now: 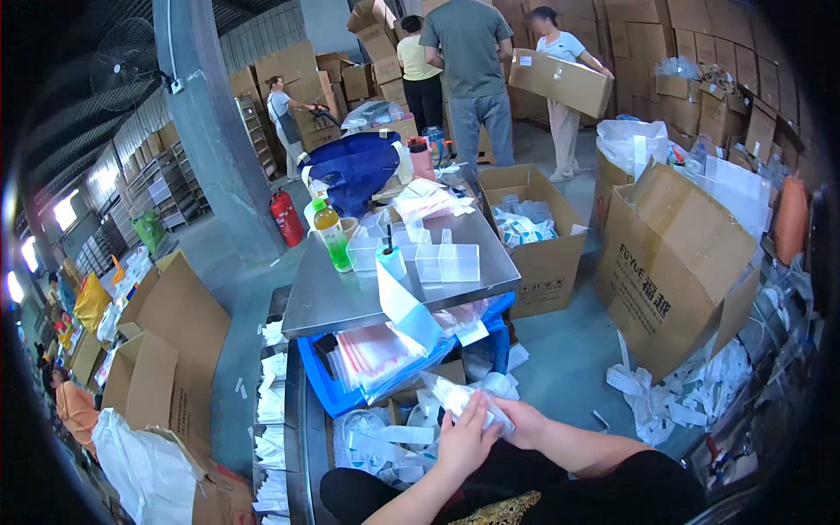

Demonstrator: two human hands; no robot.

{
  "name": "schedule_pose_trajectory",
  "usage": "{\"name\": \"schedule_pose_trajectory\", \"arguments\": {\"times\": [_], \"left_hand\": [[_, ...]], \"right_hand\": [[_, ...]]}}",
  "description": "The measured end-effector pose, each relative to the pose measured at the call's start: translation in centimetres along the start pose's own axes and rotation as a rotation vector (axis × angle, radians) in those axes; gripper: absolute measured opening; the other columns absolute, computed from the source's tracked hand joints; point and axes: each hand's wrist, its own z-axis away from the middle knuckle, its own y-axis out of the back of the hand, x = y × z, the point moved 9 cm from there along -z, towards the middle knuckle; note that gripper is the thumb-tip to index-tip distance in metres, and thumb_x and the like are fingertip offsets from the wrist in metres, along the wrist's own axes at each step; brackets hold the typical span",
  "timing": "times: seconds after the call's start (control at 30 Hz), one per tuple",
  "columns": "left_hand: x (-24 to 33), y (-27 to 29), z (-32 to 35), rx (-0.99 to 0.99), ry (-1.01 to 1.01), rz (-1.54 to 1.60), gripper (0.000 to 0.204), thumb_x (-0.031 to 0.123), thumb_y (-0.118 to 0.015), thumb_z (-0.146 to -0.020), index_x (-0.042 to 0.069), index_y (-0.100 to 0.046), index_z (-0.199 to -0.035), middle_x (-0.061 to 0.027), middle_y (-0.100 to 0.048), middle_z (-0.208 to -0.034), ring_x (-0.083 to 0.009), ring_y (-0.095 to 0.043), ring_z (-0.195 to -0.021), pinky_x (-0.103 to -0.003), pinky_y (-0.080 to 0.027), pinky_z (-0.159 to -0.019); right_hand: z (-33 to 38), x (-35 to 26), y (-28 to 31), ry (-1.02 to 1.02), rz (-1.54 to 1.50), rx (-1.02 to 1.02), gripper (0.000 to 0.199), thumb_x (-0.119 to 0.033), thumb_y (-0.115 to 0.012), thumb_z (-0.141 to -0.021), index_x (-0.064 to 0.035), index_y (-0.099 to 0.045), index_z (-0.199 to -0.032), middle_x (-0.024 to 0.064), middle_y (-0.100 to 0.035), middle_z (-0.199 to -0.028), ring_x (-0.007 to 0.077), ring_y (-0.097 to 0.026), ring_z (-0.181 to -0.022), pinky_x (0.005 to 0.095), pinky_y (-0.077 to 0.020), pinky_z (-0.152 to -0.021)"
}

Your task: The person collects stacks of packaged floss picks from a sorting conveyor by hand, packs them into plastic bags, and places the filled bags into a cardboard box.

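Above my lap, both hands grip a small clear plastic bag with something white in it. My left hand has its fingers bent over the bag's near side. My right hand closes round its right end. What exactly the bag contains is hard to make out. Just beyond my hands, a blue plastic crate holds flat clear bags. A white label strip runs down from a roll on the metal table.
Clear plastic boxes and a green-capped bottle stand on the table. Open cartons and a large tilted carton are to the right, beside crumpled plastic waste. A person carries a carton at the back.
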Motion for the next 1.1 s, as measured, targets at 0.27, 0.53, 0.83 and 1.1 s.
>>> {"name": "schedule_pose_trajectory", "arguments": {"times": [0.27,0.53,0.83,1.1], "left_hand": [[1.3,1.6,-0.8,-0.096,0.255,0.469,0.061,0.034,-0.063,-0.069,-0.004,-0.043,-0.111,-0.0194,-0.034,-0.125,-0.0298,-0.050,-0.101,-0.033,-0.044,-0.078],[0.1,1.2,0.5,0.174,0.239,0.644,0.040,0.018,-0.062,-0.073,0.001,-0.050,-0.107,-0.0180,-0.048,-0.114,-0.0270,-0.049,-0.103,-0.030,-0.042,-0.082],[-4.1,1.3,1.7,0.304,0.422,0.728,0.030,0.010,-0.053,-0.078,0.001,-0.051,-0.107,-0.0161,-0.051,-0.110,-0.0245,-0.053,-0.099,-0.027,-0.044,-0.077],[-4.4,1.6,1.7,0.301,0.383,0.733,0.044,-0.005,-0.040,-0.071,0.000,-0.045,-0.115,-0.0172,-0.044,-0.120,-0.0249,-0.044,-0.109,-0.027,-0.036,-0.088]], "right_hand": [[4.6,-5.7,0.2,0.309,0.637,0.169,0.029,-0.019,-0.040,-0.086,0.0013,-0.051,-0.104,0.0054,-0.054,-0.093,0.0111,-0.051,-0.086,0.0263,-0.0422,-0.072],[5.4,-7.7,-2.5,0.565,1.563,0.251,0.025,-0.018,-0.042,-0.084,-0.0004,-0.050,-0.098,0.0154,-0.052,-0.095,0.0286,-0.052,-0.087,0.0341,-0.0411,-0.077],[1.8,-6.5,-5.1,0.674,1.814,0.142,0.021,-0.022,-0.049,-0.080,-0.0031,-0.056,-0.088,0.0143,-0.056,-0.084,0.0323,-0.055,-0.074,0.0379,-0.0459,-0.065],[-0.3,-6.3,-5.9,0.609,1.848,0.110,0.028,-0.028,-0.044,-0.082,-0.0029,-0.056,-0.086,0.0171,-0.057,-0.083,0.0331,-0.055,-0.077,0.0391,-0.0451,-0.067]]}}
